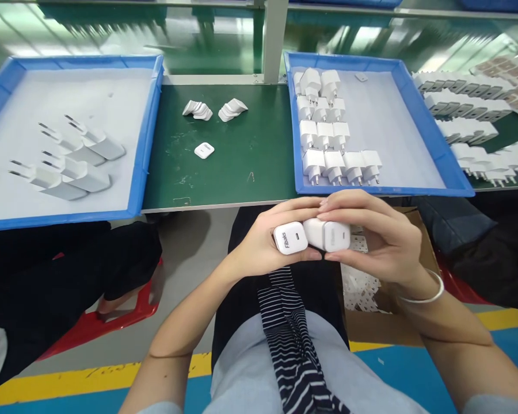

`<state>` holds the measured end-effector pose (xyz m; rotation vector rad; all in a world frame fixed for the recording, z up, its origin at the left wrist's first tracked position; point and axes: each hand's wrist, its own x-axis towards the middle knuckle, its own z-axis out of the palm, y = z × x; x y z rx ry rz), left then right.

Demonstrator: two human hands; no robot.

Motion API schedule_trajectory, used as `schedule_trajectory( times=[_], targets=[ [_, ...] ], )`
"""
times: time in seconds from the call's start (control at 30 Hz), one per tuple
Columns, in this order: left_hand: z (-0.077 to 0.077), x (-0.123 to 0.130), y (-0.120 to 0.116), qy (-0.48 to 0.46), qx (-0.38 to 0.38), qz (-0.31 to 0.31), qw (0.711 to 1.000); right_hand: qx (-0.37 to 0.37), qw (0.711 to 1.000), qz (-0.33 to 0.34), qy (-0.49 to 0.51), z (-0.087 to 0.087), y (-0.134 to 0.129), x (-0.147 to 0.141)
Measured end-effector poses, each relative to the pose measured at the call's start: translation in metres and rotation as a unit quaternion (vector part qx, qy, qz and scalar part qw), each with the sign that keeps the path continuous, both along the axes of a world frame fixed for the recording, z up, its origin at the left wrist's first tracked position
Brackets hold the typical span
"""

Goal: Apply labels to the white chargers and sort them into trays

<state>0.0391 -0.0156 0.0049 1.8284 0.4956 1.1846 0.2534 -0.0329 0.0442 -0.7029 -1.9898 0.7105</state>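
Observation:
My left hand (259,241) is closed around a white charger (290,238) whose end face, with dark lettering and a small port, points up at me. Beside it, my right hand (375,238) grips a second white charger (336,236) with fainter lettering and a port. The two chargers are side by side and seem to touch, above my lap just in front of the bench edge. Fingers of both hands meet along the top. On the green bench (259,167) lie a loose white square cap (204,150) and two small leaning stacks of caps, the left stack (197,110) and the right stack (232,109).
A blue tray (149,138) at left holds several chargers with pins. The right blue tray (427,138) has rows of chargers along its left side. More chargers (470,106) stand in rows beyond it. Below the bench, a cardboard box (416,230) contains white scraps. People sit on both sides.

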Motion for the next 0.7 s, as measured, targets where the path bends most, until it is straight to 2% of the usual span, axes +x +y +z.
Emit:
schedule_trajectory(
  times=[0.17,0.27,0.33,0.7],
  targets=[
    [0.0,-0.014,-0.009,0.011,-0.059,0.071,0.996,-0.029,0.987,-0.105,0.121,0.001,0.001,-0.002],
    [-0.003,-0.023,-0.017,0.017,-0.134,0.068,0.989,-0.04,0.982,-0.119,0.144,0.0,0.003,-0.006],
    [-0.003,-0.027,-0.022,0.011,-0.157,0.068,0.985,-0.046,0.983,-0.113,0.139,-0.002,0.005,-0.01],
    [0.0,-0.029,-0.026,-0.009,-0.103,0.094,0.99,-0.075,0.97,-0.163,0.166,-0.014,0.012,-0.016]
  ],
)
